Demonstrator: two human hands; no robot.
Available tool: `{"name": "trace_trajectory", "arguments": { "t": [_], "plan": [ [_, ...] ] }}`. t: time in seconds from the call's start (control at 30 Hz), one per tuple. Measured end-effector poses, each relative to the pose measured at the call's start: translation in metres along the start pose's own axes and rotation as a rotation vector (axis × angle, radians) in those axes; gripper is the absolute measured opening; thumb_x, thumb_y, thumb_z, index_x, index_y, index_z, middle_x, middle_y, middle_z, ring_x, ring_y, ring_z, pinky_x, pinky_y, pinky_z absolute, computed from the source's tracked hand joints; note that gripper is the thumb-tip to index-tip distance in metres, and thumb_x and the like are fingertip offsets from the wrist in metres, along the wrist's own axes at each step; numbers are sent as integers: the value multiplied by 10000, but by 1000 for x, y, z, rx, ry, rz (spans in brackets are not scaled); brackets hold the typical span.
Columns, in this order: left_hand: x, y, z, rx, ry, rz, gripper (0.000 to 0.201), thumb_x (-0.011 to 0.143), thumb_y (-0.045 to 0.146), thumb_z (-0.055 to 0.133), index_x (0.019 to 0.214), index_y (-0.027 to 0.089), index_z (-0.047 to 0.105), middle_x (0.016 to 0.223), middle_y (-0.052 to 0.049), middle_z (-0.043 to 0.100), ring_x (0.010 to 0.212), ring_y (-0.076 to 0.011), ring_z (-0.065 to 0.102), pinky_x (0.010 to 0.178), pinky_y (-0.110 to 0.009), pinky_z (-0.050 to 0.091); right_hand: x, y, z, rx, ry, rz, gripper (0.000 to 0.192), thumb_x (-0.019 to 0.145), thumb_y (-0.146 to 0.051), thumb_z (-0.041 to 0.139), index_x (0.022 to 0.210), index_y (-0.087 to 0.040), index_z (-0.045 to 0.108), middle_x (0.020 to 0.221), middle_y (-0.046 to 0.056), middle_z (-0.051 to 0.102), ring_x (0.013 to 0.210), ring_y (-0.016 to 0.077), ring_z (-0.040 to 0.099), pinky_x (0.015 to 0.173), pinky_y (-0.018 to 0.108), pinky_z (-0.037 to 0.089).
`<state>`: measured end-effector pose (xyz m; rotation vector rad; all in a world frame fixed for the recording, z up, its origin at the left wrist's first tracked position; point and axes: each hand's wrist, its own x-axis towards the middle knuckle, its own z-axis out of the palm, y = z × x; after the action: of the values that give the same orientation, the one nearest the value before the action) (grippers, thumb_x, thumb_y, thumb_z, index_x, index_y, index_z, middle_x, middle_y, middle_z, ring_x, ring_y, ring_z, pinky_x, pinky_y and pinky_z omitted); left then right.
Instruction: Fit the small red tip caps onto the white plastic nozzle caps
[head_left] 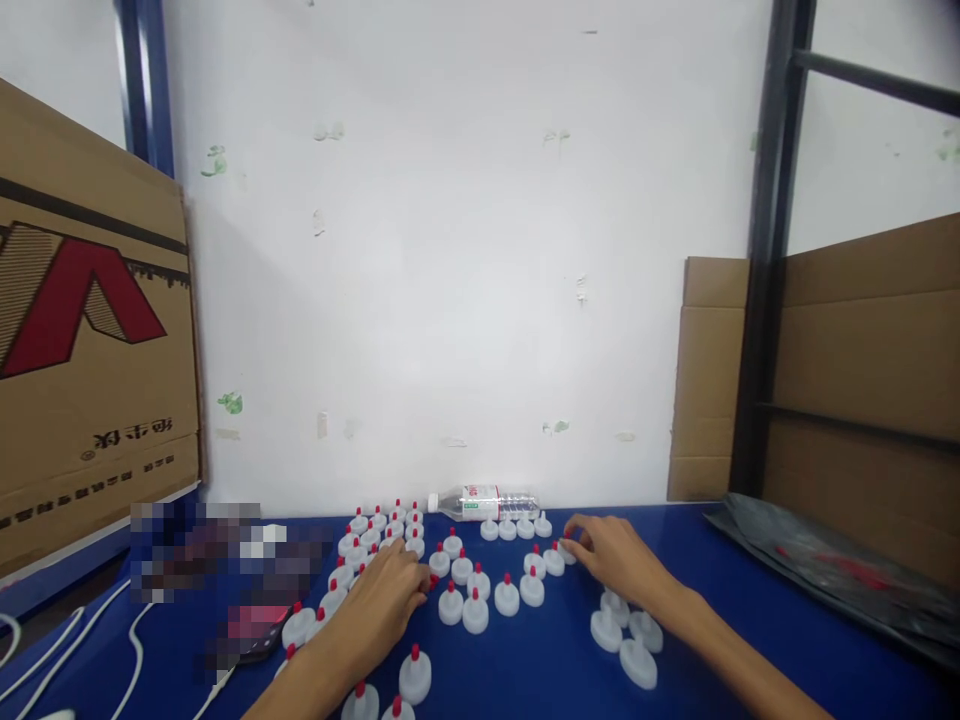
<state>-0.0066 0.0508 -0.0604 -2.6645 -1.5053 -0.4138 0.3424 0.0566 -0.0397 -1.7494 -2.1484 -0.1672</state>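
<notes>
Both hands rest palm-down on white caps: left hand (pixel 386 600) covering some, grip unclear; right hand (pixel 611 555) fingertips pinching one cap (pixel 567 548). Roughly forty red-tipped caps (pixel 475 612) spread on blue table (pixel 540 670); one bottle (pixel 484 503) behind.

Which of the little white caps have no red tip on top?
The white caps bunched beside the right hand's wrist. They are plain white on top, while the caps standing between the two hands each carry a red tip.

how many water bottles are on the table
1: a clear water bottle lies on its side at the table's far edge against the wall, behind the red-tipped white caps. No other shows, though the hands could hide small things.
</notes>
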Motion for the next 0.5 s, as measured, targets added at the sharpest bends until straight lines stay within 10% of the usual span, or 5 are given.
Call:
{"name": "trace_trajectory", "arguments": {
  "t": [0.3, 0.5],
  "plan": [
    [0, 1, -6, 13, -10, -23, 122, 921, 111, 608, 933, 195, 696, 997, -80, 694, 1003, -293, 582, 806, -368, 405, -12, 11, -21, -204, -155, 183, 253, 929, -377, 618, 922, -162, 751, 911, 179, 763, 882, 393, 722, 711, 395, 431],
    [2, -3, -2, 20, -31, -12, 131, 917, 120, 617, 926, 208, 713, 974, -72, 704, 1013, -301, 591, 813, -372, 416, -18, -2, -12, -203, -248, 203, 179, 862, -329, 696, 937, -185, 771, 970, 158, 767, 925, 359, 731, 698, 358, 439]
  ]
}}
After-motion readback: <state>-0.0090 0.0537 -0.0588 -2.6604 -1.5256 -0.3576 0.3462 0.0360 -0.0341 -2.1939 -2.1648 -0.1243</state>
